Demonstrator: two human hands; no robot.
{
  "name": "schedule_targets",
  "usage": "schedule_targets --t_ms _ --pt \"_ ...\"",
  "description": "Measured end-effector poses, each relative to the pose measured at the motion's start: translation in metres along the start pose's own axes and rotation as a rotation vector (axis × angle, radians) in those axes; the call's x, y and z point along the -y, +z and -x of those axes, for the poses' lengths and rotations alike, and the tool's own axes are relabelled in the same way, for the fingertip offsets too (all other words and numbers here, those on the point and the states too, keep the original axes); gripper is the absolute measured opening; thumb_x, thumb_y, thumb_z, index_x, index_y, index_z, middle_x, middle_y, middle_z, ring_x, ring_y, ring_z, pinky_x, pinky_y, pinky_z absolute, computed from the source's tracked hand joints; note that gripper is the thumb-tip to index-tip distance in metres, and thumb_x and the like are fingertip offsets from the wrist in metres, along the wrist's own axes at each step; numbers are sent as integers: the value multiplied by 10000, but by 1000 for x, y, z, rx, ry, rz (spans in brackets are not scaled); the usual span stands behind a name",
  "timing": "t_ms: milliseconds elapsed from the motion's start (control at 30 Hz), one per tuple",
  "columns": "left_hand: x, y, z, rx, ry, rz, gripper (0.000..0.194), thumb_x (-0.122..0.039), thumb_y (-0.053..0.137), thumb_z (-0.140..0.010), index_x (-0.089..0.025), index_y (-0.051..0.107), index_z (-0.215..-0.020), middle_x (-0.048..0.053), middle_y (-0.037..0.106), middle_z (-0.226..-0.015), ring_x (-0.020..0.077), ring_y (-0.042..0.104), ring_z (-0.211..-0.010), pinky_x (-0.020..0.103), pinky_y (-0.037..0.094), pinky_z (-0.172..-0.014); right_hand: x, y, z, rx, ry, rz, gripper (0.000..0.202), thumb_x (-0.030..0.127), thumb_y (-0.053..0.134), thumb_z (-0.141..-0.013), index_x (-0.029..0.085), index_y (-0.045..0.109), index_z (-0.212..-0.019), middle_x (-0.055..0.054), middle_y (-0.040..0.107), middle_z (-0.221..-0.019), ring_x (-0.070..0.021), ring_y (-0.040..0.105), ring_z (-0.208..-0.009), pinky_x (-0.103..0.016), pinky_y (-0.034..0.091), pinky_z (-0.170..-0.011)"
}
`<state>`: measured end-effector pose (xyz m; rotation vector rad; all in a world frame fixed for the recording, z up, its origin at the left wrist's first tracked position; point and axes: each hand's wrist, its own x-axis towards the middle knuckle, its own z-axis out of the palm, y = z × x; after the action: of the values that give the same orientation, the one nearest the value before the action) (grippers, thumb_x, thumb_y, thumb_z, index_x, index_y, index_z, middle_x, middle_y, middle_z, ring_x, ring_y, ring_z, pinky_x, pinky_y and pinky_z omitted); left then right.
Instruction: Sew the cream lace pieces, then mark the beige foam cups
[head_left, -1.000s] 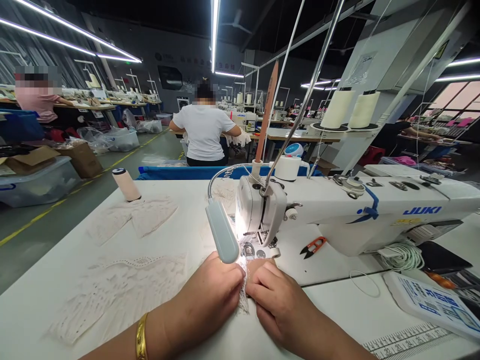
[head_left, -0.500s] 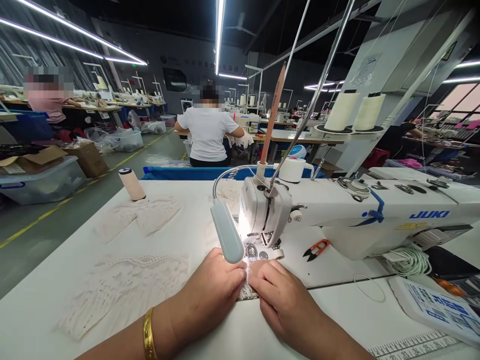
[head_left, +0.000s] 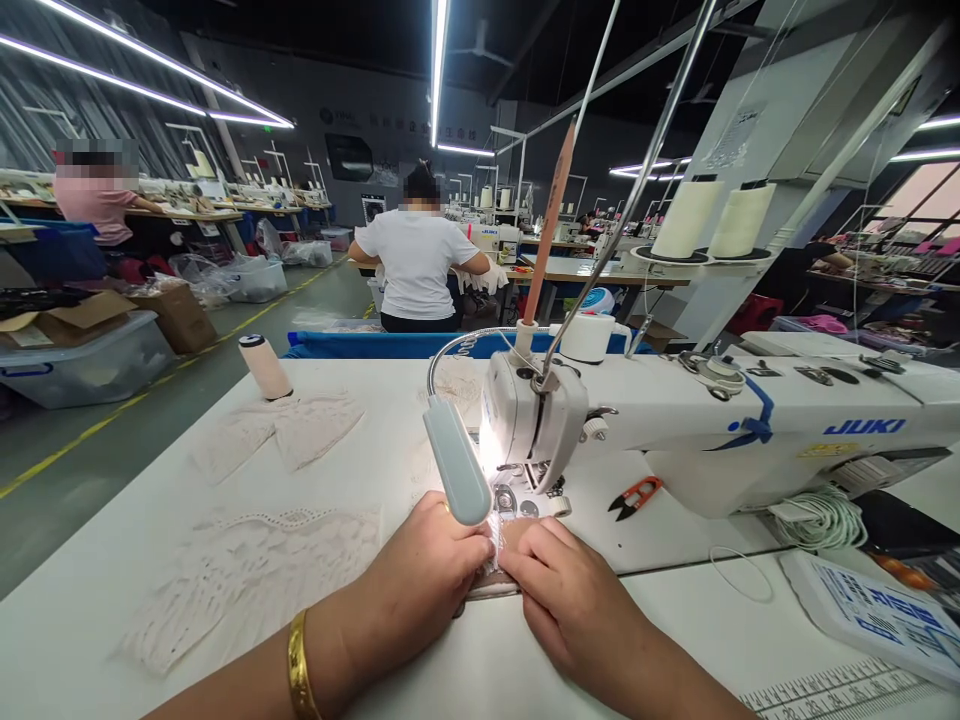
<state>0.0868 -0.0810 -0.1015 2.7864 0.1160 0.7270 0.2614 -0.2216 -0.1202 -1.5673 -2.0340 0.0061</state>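
A white sewing machine (head_left: 536, 410) stands right of centre, and its grey lamp (head_left: 457, 465) lights the needle area. Just below the lamp, my left hand (head_left: 427, 560) has its fingers closed on the left edge of a small piece of white lace (head_left: 495, 540). Opposite it, my right hand (head_left: 566, 590) pinches the lace from the right, close to the presser foot. The needle is hard to make out in the glare. Flat on the table to the left lie a large lace piece (head_left: 255, 570) and a smaller lace piece (head_left: 315, 425).
A thread cone (head_left: 265, 368) stands at the back left. Red-handled snips (head_left: 636, 497) lie on the machine bed. A coil of cord (head_left: 817, 525), a plastic case (head_left: 877, 610) and a ruler (head_left: 840, 690) are at the right. A person in white (head_left: 416, 260) sits ahead.
The white lace between my hands has shifted forward toward the machine, and less of it shows at the near end. Both hands keep their grip, nearly in place.
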Motion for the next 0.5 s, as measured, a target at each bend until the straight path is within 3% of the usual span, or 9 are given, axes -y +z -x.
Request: schedule_targets --t_ms 500 --pt "7 -1 1 43 -2 -30 265 35 515 -847 -187 658 -829 39 731 -940 213 631 -840 357 485 -755 -3 2 1 1 27 19 291 -43 433 -873 194 585 -949 -41 559 -873 -212 450 -782 -328 406 -642"
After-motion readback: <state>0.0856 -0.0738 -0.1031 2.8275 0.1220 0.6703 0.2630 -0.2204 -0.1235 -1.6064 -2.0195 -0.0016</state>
